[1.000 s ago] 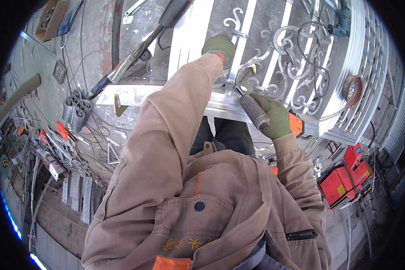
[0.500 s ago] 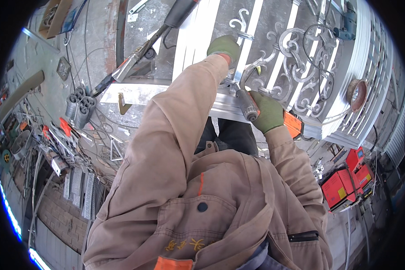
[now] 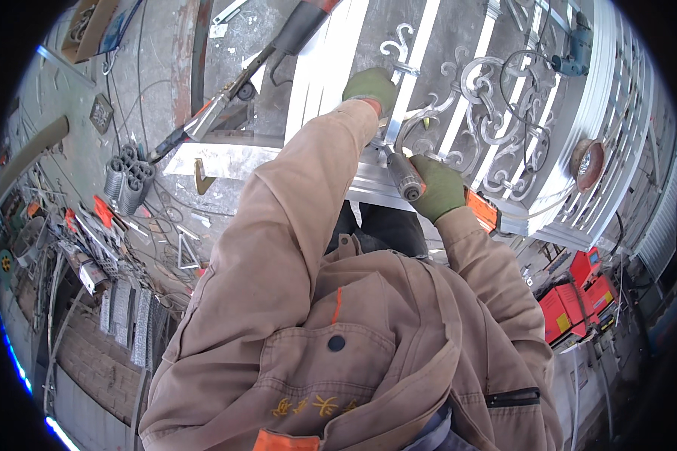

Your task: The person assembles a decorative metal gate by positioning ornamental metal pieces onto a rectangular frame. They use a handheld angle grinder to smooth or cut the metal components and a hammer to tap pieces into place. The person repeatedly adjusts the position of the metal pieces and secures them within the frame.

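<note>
My right hand (image 3: 440,189), in a green glove, is wrapped round the handle of a cordless drill (image 3: 405,177) with a grey round body and an orange battery pack (image 3: 483,210). The drill's front end meets the lower part of a silver metal panel (image 3: 368,177) with upright bars and scrollwork. Further off, my left hand (image 3: 371,86), also gloved in green, lies against the panel beside a bright bar (image 3: 408,86) with a collar. It looks curled, but its fingers are turned away and what they grip is hidden. Chain-like scroll ornaments (image 3: 478,83) fill the panel's right side.
A long-handled tool (image 3: 229,90) lies at the upper left near bundled metal coils (image 3: 131,177). A teal power tool (image 3: 577,54) and a rusty bowl (image 3: 587,164) sit on stacked frames at the right. A red machine (image 3: 572,304) stands below them. Cables cross the floor.
The view has shifted slightly, so most things sit a little further left. Both hands keep nearly the same places at the panel, and the drill stays in my right hand.
</note>
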`<state>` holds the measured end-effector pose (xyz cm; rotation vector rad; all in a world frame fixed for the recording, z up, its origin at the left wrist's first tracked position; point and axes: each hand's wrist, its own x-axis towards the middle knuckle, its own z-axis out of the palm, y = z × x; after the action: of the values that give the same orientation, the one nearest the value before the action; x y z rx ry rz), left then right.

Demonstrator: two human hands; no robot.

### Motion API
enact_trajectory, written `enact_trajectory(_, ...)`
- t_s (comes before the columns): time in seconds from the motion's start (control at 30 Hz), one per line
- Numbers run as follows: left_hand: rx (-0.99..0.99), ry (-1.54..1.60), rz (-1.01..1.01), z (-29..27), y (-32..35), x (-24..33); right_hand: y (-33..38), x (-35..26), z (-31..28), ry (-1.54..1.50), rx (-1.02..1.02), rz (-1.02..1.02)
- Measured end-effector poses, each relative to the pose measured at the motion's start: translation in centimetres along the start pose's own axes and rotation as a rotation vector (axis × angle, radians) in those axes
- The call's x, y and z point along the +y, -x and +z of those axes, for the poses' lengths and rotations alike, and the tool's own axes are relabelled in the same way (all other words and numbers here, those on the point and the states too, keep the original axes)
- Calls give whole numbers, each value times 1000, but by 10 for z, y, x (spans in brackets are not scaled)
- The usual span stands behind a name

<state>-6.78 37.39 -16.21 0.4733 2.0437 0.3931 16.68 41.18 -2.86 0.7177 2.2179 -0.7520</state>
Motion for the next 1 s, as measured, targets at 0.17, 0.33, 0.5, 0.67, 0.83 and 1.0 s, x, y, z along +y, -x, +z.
enact_trajectory(0.17,-17,1,-4,-5,2,3,-3,6,2,-24,24,-30)
enact_trajectory(0.33,-7,-15,17,-5,1,2,-4,-2,-10,-13,-38,14)
enact_trajectory(0.5,2,-10,38,-1,0,-3,-3,4,3,-22,31,-32)
enact_trajectory(0.67,-6,-25,31,-1,-4,-2,-5,13,5,-40,46,-71)
enact_trajectory(0.83,-8,-26,35,-2,-2,0,-3,-2,-5,-9,-5,24)
enact_trajectory(1.0,4,-8,18,-1,-1,0,0,0,3,21,40,4)
